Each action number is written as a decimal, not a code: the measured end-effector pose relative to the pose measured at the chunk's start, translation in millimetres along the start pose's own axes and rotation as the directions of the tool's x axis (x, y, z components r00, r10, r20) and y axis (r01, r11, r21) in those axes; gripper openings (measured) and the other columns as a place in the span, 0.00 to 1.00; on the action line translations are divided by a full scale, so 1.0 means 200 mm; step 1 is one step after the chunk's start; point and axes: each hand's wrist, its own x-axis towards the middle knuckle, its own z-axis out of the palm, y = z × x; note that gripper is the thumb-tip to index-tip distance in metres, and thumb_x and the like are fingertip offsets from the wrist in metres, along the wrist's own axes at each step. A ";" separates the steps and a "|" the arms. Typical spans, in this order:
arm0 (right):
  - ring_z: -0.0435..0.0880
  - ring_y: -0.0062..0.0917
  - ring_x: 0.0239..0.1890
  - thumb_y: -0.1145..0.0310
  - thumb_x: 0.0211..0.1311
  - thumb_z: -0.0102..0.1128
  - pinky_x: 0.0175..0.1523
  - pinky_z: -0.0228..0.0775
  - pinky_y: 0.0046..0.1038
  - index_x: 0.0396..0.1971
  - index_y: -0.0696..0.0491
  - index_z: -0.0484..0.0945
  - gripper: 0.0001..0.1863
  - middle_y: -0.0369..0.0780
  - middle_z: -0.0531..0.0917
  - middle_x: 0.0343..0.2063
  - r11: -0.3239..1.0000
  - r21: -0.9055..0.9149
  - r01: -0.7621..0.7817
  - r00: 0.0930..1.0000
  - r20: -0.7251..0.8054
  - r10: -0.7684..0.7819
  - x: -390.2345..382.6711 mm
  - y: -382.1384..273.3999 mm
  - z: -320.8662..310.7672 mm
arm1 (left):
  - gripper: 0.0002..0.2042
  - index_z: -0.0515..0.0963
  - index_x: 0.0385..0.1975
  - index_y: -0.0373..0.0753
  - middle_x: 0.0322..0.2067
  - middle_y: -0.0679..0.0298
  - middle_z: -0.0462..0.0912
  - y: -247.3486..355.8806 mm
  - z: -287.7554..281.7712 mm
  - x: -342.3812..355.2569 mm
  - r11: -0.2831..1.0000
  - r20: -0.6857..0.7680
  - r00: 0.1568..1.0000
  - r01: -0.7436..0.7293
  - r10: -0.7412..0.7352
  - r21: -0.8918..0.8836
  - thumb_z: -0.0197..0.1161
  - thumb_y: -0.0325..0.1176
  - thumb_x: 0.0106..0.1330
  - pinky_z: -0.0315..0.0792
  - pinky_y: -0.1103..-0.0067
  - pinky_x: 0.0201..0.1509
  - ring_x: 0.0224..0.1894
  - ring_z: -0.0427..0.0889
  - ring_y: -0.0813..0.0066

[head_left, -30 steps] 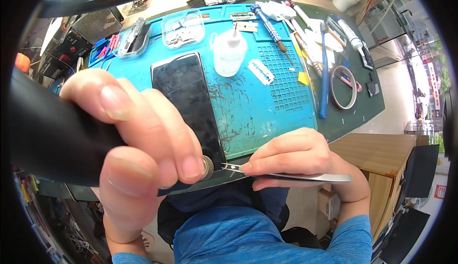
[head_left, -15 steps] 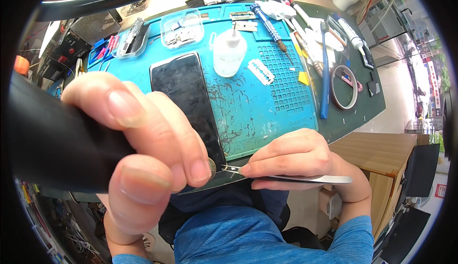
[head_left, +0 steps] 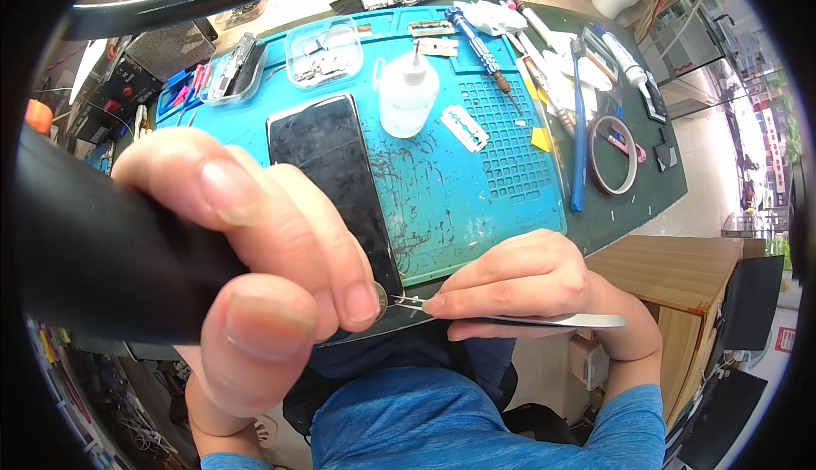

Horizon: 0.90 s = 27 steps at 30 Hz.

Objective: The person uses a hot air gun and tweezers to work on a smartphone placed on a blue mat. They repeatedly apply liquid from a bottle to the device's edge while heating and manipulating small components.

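Close up at the left, my left hand [head_left: 272, 257] is closed round a thick black hot-air gun [head_left: 110, 249]. Beyond its fingertips shows a small round metal end [head_left: 381, 300], beside the phone's lower corner. A black-screened phone [head_left: 327, 147] lies lengthwise on the mat, its lower left part hidden behind my left hand. My right hand [head_left: 514, 279] pinches silver tweezers [head_left: 578, 320]. Their slim tips point left and reach the phone's lower right corner. Whether the tips grip anything is too small to make out.
The blue-green mat [head_left: 459, 240] bears a clear bottle [head_left: 408, 96], a razor blade [head_left: 465, 128], a blue screwdriver [head_left: 484, 53] and a tub of small parts [head_left: 323, 53]. A blue brush [head_left: 580, 130] and a tape roll [head_left: 613, 155] lie right; a wooden cabinet [head_left: 671, 283] stands beyond.
My left hand has shifted slightly to the right with the hot-air gun. The tweezers' tips have moved a little at the phone's corner; the phone stays put.
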 end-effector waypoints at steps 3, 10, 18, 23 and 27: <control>0.94 0.33 0.36 0.75 0.59 0.80 0.39 0.89 0.32 0.49 0.57 0.91 0.17 0.42 0.91 0.37 1.000 -0.001 -0.003 1.000 -0.001 0.003 0.00 0.00 0.00 | 0.18 0.66 0.57 0.42 0.28 0.71 0.73 0.00 0.00 0.00 1.000 0.005 1.000 0.006 -0.006 -0.004 0.66 0.42 0.82 0.78 0.80 0.31 0.30 0.77 0.78; 0.93 0.33 0.35 0.76 0.59 0.80 0.39 0.88 0.32 0.49 0.56 0.91 0.17 0.42 0.91 0.38 1.000 -0.011 -0.001 1.000 0.001 0.001 0.00 0.00 0.00 | 0.18 0.66 0.57 0.42 0.28 0.72 0.73 0.01 -0.01 0.00 1.000 0.022 1.000 0.008 -0.009 0.010 0.66 0.43 0.82 0.78 0.80 0.31 0.30 0.76 0.79; 0.93 0.32 0.35 0.72 0.58 0.82 0.37 0.88 0.31 0.49 0.55 0.91 0.18 0.40 0.91 0.38 0.999 -0.040 0.029 1.000 -0.011 -0.029 -0.01 0.01 0.01 | 0.18 0.66 0.57 0.42 0.28 0.72 0.73 0.03 -0.04 0.01 0.998 0.070 0.997 0.024 -0.027 0.052 0.66 0.43 0.82 0.78 0.80 0.32 0.30 0.76 0.79; 0.93 0.31 0.35 0.70 0.58 0.83 0.36 0.87 0.31 0.49 0.55 0.91 0.18 0.40 0.91 0.38 0.999 -0.033 0.025 1.000 0.004 -0.025 -0.01 0.00 0.00 | 0.18 0.66 0.57 0.41 0.28 0.71 0.73 -0.01 -0.08 0.02 1.000 0.130 0.992 -0.002 0.003 -0.010 0.65 0.42 0.82 0.78 0.80 0.32 0.30 0.76 0.78; 0.92 0.31 0.34 0.69 0.59 0.82 0.35 0.87 0.30 0.49 0.55 0.91 0.18 0.39 0.90 0.39 0.999 -0.025 0.024 1.000 0.004 -0.024 -0.01 0.01 0.01 | 0.18 0.67 0.58 0.41 0.29 0.71 0.73 -0.04 -0.11 0.05 0.998 0.189 0.981 -0.044 0.053 -0.049 0.65 0.42 0.82 0.78 0.79 0.32 0.30 0.76 0.78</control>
